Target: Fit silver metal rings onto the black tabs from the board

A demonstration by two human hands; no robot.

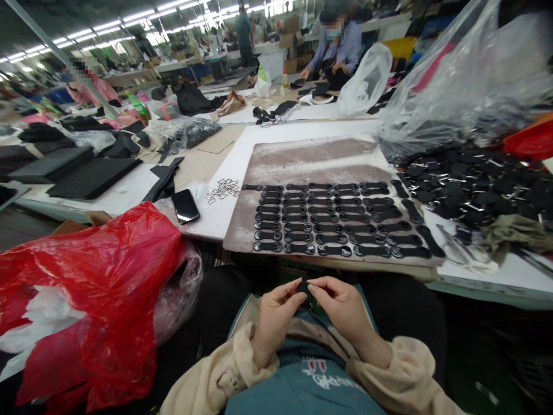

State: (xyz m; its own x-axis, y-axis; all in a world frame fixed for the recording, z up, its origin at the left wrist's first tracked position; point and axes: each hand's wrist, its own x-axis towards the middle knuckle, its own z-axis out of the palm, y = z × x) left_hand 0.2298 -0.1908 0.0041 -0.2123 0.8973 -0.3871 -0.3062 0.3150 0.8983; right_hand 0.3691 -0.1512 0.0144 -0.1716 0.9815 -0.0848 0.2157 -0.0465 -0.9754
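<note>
Above my lap, my left hand (280,311) and my right hand (339,305) pinch a small black tab (305,287) between thumbs and fingertips. Something small and shiny hangs just beneath it, too small to make out. In front of me lies a brown-grey board (302,158) with rows of black strips (330,238); they have rounded ends, many with a wet-looking gloss. Left of the board is a little heap of metal buckles (222,190). To the right spreads a large pile of black tabs with metal pieces (470,181).
A phone (185,206) lies at the table's left edge, above a red plastic bag (99,288). Scissors (458,245) and a greenish cloth (514,236) are at the right. Clear plastic bags (458,86) stand behind the pile. A co-worker (339,43) sits across the table.
</note>
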